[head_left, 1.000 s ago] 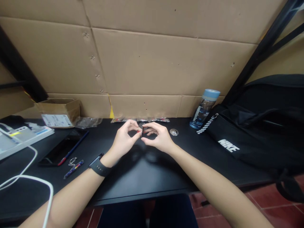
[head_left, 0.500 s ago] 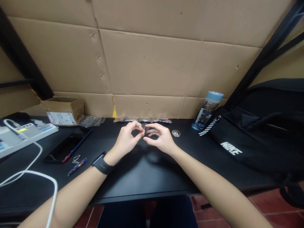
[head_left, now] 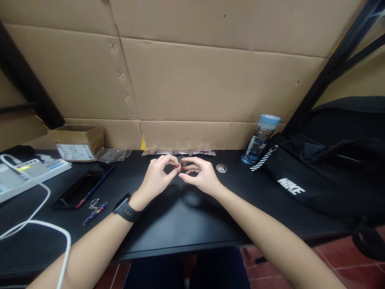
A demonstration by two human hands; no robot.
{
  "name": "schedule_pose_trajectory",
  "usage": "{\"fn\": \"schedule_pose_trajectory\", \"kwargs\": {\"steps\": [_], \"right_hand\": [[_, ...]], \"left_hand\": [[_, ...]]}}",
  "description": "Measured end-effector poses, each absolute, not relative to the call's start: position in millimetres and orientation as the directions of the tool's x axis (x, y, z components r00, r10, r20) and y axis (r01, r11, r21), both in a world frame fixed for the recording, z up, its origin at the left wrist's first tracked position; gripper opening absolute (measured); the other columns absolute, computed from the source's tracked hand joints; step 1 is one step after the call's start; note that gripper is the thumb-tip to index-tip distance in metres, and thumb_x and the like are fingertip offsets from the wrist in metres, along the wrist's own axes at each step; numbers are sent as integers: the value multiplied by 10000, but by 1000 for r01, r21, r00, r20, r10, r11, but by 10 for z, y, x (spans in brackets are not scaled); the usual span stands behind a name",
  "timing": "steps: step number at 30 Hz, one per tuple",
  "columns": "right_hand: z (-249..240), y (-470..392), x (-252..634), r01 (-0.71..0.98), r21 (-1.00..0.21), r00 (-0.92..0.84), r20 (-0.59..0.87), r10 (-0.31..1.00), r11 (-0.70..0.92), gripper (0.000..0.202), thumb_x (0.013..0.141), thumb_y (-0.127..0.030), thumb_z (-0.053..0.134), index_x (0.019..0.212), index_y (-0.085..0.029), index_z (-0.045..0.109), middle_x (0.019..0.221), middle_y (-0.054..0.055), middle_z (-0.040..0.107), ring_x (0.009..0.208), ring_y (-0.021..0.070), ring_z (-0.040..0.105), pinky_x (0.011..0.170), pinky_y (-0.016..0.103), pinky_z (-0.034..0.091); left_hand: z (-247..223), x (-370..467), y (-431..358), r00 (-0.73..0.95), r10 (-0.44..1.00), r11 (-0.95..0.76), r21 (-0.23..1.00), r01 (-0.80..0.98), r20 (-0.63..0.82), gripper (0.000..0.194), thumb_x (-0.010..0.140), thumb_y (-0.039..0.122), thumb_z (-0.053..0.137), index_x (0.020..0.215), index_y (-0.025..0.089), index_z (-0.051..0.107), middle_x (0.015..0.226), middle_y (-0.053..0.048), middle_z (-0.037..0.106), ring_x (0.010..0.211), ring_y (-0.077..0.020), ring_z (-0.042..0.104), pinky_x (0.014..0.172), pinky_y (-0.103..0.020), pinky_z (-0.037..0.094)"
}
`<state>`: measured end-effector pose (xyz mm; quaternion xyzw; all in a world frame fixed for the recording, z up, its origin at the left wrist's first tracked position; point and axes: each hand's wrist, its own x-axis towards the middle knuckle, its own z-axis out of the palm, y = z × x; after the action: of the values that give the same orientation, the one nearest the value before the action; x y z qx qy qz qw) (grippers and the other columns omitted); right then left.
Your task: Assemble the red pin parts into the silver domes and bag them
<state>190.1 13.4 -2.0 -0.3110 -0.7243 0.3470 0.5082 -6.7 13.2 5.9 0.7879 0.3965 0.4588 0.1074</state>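
Note:
Between my fingertips, above the middle of the black table, is a small thin disc-like piece [head_left: 181,166] seen nearly edge-on, with bits of red beside it. My left hand [head_left: 160,173], with a dark watch [head_left: 126,206] on its wrist, pinches the piece from the left. Thumb and fingers of my right hand [head_left: 202,174] curl around its right side and grip it. The fingers hide much of the piece, so its exact kind is unclear. A small clear round cover [head_left: 221,168] lies on the table, right of my right hand.
Several clear packets [head_left: 180,152] line the table's back edge by the cardboard wall [head_left: 180,92]. At left are a phone [head_left: 86,186], a keychain [head_left: 95,212], an open cardboard box [head_left: 80,142], a power strip [head_left: 33,176] and white cable [head_left: 54,224]. A bottle [head_left: 260,140] and black bag [head_left: 325,168] stand right.
The piece between my hands has turned slightly, and red now shows on its right side too. The whole view has shifted a little. Both hands keep their hold.

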Motion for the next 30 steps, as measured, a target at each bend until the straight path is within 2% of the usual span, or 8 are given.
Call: {"fn": "schedule_pose_trajectory", "kwargs": {"steps": [3,6,11,16,20,27,30], "right_hand": [[-17,154,1906,47,-858,-278,481,831,512,462,737,-326,820,1147,-201,645,1143,89,714,946,214,754,860,342,633],[-31,184,1917,4,-890,-275,437,856,456,431,720,-333,833,1079,-195,639,1096,85,730,943,221,758,868,358,631],[-45,224,1948,-46,-933,-322,353,879,358,408,724,-343,837,1054,-186,655,1037,90,761,949,255,763,900,415,622],[-33,263,1975,-69,-927,-323,371,871,370,255,821,-374,751,949,-161,693,1026,97,762,891,231,764,878,398,621],[-37,277,1975,-53,-912,-323,402,857,408,215,825,-373,734,854,-166,684,1038,86,753,896,215,752,859,370,619],[-8,315,2041,211,-801,-310,489,815,560,67,804,-227,679,770,-175,704,1135,88,710,968,205,700,720,284,579],[6,357,2106,281,-772,-301,494,816,571,57,780,-180,660,753,-176,710,1152,85,696,980,202,688,722,284,565]], "left_hand": [[82,-67,124,343,677,-704,437,559,652,309,833,188,636,1133,236,585,1143,-69,680,1100,-249,633,960,-380,449],[88,-65,124,403,654,-714,347,608,640,481,809,259,715,1261,260,551,1298,-92,630,1248,-295,553,1016,-422,403],[54,-85,159,371,669,-687,345,639,644,401,866,384,729,1234,284,603,1282,-75,670,1236,-293,577,998,-414,387],[35,-96,172,359,661,-698,365,615,659,465,840,371,771,1267,303,600,1294,-59,678,1237,-283,583,1018,-413,377],[40,-69,158,380,656,-712,370,597,652,452,822,335,789,1242,306,624,1280,-57,689,1214,-283,593,1020,-424,379],[31,-59,164,398,676,-698,365,616,620,450,802,378,796,1209,299,619,1258,-67,688,1197,-298,588,1005,-437,373],[18,-80,183,380,700,-675,388,627,605,455,769,413,814,1159,286,617,1233,-58,689,1173,-298,595,993,-432,377]]}}
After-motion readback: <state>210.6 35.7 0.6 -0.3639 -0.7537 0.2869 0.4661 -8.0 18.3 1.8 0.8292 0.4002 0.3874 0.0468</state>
